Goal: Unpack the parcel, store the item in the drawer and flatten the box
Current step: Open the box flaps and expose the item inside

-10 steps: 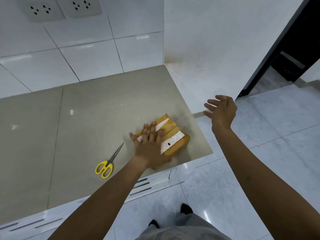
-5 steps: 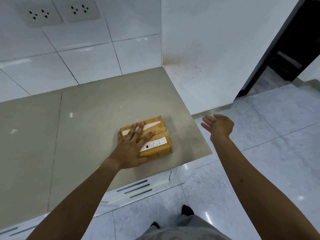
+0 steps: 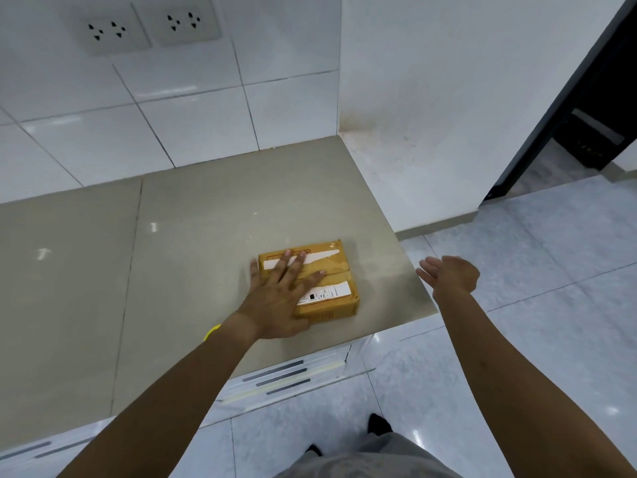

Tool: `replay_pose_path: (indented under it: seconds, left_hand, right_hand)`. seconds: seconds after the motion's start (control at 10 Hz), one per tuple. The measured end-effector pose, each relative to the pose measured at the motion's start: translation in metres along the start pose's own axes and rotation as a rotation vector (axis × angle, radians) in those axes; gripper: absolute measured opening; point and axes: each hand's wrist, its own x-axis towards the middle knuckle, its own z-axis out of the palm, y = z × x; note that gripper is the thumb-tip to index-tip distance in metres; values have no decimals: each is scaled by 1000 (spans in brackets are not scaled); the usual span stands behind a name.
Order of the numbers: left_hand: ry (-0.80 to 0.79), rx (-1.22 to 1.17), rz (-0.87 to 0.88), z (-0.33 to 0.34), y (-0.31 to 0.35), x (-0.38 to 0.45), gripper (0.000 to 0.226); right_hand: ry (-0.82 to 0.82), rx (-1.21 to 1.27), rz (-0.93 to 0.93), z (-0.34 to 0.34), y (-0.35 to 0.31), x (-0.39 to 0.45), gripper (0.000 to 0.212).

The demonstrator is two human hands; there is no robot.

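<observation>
Box (image 3: 322,282) sits sealed near the counter's (image 3: 193,236) front right corner, left hand (image 3: 281,298) flat and open on top, right hand (image 3: 448,276) open and empty just off the right edge. Unpacking hasn't begun, I judge; next comes cutting the tape.

A beige counter (image 3: 193,236) lies bare across its back and left. A taped cardboard box (image 3: 331,270) sits near the front right corner (left hand (image 3: 279,298) flat on top), a white wall (image 3: 431,115) flanking its right edge.
</observation>
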Motion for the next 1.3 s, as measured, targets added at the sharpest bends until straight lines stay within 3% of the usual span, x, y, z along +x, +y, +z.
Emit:
replay_pose_path:
  seconds: [0.1,0.2,0.3,0.4,0.5,0.6,0.8,1.0,1.1,1.2,1.3]
  left_hand:
    - [38,29,-84,-8,23,11,111]
    - [49,-143,-101,-17,62,35,111]
    - [-8,-124,-93,-16,88,49,90]
    - [53,-5,-45,-6,84,44,51]
    - [75,37,-8,-3,77,37,41]
    - [95,38,34,0,75,32,36]
    - [201,51,109,7,68,15,31]
    - [213,60,-12,9,48,5,31]
    - [190,85,-13,13,42,2,32]
    - [198,89,-24,12,45,4,33]
    - [209,74,-44,13,49,6,34]
  right_hand:
    - [-38,46,26,-6,5,0,34]
    - [-3,-1,36,-6,12,-3,37]
    - [-12,-10,49,-7,15,-1,40]
    - [-3,26,53,-10,11,8,36]
    - [-57,7,81,-10,4,12,43]
    - [-65,-58,36,-9,3,16,49]
    - [-34,-140,16,-13,10,16,40]
    - [23,-31,-23,-30,-21,24,38]
    - [63,120,-125,-33,-37,24,43]
    - [203,104,-361,-23,-44,13,36]
    - [239,70,-573,-11,-47,2,32]
